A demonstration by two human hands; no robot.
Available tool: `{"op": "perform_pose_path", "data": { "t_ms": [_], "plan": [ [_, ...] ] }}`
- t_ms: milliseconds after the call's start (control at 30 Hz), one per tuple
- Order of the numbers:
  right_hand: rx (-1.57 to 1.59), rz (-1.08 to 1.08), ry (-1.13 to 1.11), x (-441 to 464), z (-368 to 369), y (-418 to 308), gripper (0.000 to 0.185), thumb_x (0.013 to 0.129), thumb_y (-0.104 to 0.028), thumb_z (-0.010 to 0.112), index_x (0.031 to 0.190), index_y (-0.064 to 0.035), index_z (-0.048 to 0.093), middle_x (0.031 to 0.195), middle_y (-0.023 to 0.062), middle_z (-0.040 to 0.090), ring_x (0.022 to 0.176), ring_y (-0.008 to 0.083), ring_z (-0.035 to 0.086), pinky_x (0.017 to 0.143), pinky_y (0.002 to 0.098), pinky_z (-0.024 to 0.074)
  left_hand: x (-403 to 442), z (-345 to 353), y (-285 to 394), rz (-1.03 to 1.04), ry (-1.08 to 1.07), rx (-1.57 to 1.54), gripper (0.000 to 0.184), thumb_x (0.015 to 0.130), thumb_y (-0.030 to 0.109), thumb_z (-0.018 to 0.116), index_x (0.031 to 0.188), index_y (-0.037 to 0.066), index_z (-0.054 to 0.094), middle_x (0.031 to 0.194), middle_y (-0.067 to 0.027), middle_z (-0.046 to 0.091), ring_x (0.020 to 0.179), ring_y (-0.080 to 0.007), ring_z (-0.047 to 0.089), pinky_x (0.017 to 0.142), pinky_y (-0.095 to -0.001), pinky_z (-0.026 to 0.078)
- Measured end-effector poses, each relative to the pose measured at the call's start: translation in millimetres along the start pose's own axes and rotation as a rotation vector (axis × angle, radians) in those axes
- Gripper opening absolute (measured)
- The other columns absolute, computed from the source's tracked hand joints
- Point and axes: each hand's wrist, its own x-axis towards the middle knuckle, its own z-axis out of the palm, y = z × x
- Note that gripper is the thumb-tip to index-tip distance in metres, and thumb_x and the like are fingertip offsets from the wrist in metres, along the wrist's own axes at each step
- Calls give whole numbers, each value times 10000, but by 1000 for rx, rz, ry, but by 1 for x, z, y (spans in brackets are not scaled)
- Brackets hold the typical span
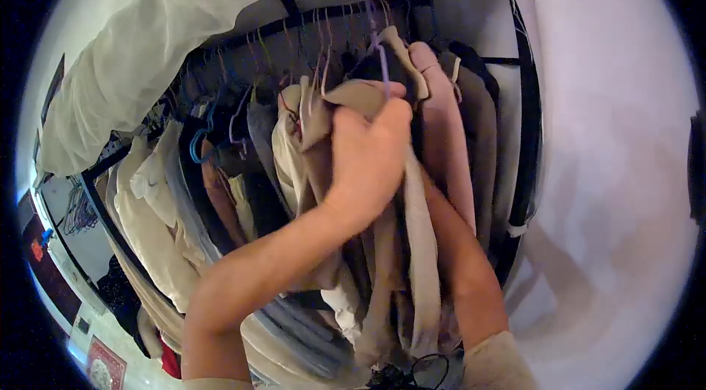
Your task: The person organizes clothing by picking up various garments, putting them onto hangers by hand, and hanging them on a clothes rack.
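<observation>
Near the middle of the head view, my left hand (368, 151) is closed on the collar area of a tan collared garment (358, 98). A purple hanger (384, 70) rises just above its fingers, by the garment's neck. My right forearm (463, 250) reaches up among the clothes, and the right hand is mostly hidden behind the left one and the cloth. What the right fingers hold cannot be made out. Close on the right hang a pink garment (445, 125) and a beige collared piece (403, 55).
A black-framed rack (526, 133) is packed with clothes on thin coloured hangers. Sheer white fabric (158, 44) drapes over its upper left, and a pale curtain (610, 169) hangs at right. Spare hangers (79, 210) and a red patterned rug (107, 364) lie farther left.
</observation>
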Motion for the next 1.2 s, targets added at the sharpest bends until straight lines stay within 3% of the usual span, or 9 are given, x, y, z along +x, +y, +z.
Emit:
{"op": "perform_pose_path", "data": {
  "t_ms": [67,100,267,500,600,700,900,1067,1200],
  "plan": [
    [-114,-80,86,5,2,2,664,901,-506,461,1343,-17,386,1371,116,400,1270,245,351,1075,340,242,19,-15,3,263,-1,85,144,782,136,566,811,0,607,787,-43,583,726,-115,542,628,-272,437],
    [-163,-118,122,4,2,1,679,903,-511,453,1356,-12,370,1390,118,383,1290,247,333,1088,338,224,25,-24,25,101,27,47,146,775,142,566,759,3,606,765,-48,580,728,-124,545,626,-281,438],
    [-183,-124,141,6,2,-18,792,903,-538,417,1433,9,199,1498,146,201,1393,244,155,1126,322,95,79,-94,24,135,-92,73,200,710,154,567,559,37,509,766,-90,611,720,-155,549,590,-277,410],
    [-369,-36,283,40,4,-8,807,909,-521,419,1442,7,124,1488,201,187,1386,291,172,1120,342,122,82,-69,36,54,-41,71,196,689,163,583,557,42,505,851,-123,629,710,-148,534,590,-284,411],
    [-357,-185,256,47,-16,4,862,868,-563,473,1442,-1,159,1493,201,182,1389,312,162,1127,371,128,75,-91,46,75,-86,194,202,701,160,560,548,51,486,872,-142,630,801,-163,546,637,-289,422],
    [-488,-255,285,46,-21,15,729,905,-458,481,1400,24,247,1435,188,319,1345,280,274,1098,333,189,63,-95,57,87,-119,336,202,725,149,533,561,56,462,834,-93,615,852,-178,545,718,-283,404],
    [-389,-105,23,68,12,9,612,925,-452,445,1295,36,439,1303,133,480,1230,221,406,1047,318,270,51,-73,45,282,-106,613,171,749,121,520,607,48,459,743,-67,569,816,-182,541,729,-293,393],
    [-168,-226,-59,73,25,-4,667,922,-468,441,1370,14,333,1358,122,420,1227,236,402,1051,324,273,35,-46,28,132,-56,295,188,771,107,541,866,-27,633,697,-3,549,616,-75,485,551,-229,380],
    [-33,-163,-12,109,7,17,680,929,-456,435,1399,3,259,1367,134,404,1232,233,399,1057,335,278,58,-41,3,83,39,189,149,773,123,570,799,-14,624,679,-5,547,584,-84,470,515,-227,345]
  ]
}}
